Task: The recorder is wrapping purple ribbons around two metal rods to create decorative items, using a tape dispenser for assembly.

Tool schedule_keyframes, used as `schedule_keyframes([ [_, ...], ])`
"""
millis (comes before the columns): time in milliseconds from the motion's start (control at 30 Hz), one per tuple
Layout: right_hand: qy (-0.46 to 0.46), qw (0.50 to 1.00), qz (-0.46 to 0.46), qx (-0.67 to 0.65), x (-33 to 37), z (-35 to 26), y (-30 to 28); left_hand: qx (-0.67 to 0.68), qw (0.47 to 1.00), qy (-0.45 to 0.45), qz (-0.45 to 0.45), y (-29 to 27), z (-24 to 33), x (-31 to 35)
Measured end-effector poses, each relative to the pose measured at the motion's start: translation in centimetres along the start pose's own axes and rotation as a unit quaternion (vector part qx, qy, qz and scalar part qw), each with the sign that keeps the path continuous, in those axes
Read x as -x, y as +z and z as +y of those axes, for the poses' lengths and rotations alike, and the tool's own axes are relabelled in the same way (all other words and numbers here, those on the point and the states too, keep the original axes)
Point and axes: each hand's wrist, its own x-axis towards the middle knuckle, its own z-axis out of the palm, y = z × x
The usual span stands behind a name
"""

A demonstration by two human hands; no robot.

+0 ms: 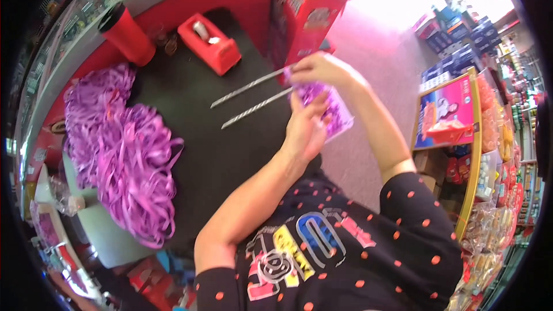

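Note:
Two thin, spiral-twisted metal rods (253,87) reach across the black tabletop toward my hands, their right ends meeting purple ribbon. My right hand (322,72) is closed in a pinch on purple ribbon at the end of the upper rod. Just below it, by the lower rod's end, my left hand (306,126) has its fingers curled; what they grip is hidden. Behind and beside the fingers shows a clear plastic container or bag (341,116) with purple strips in it. A large heap of loose purple ribbon (135,164) lies at the left.
On the black table (196,109) stand a red tape dispenser (208,43) and a red tumbler (128,34) with a dark lid. A tall red box (308,17) rises beyond my hands. A grey-white chair (112,233) is at lower left. Shelves of packaged goods (489,219) line the right.

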Motion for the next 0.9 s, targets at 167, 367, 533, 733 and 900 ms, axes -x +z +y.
schedule_keyframes([
  [167,0.122,0.885,-0.062,-0.445,1.2,3.6,1.8,0.041,0.999,-0.012,-0.013,1.1,-0.4,0.6],
  [367,0.019,0.779,-0.141,-0.611,-2.0,6.6,7.8,0.046,0.999,-0.017,0.005,1.0,0.3,0.7],
  [533,-0.077,0.627,-0.207,-0.747,-3.4,7.0,9.7,0.049,0.998,-0.024,0.037,1.3,0.5,0.8],
  [733,-0.075,0.675,-0.226,-0.699,-3.9,7.3,9.3,0.054,0.997,-0.026,0.039,1.2,0.5,0.9],
  [900,0.063,0.708,-0.232,-0.664,-2.5,7.4,5.3,0.031,0.999,-0.02,0.035,1.3,0.2,0.8],
])
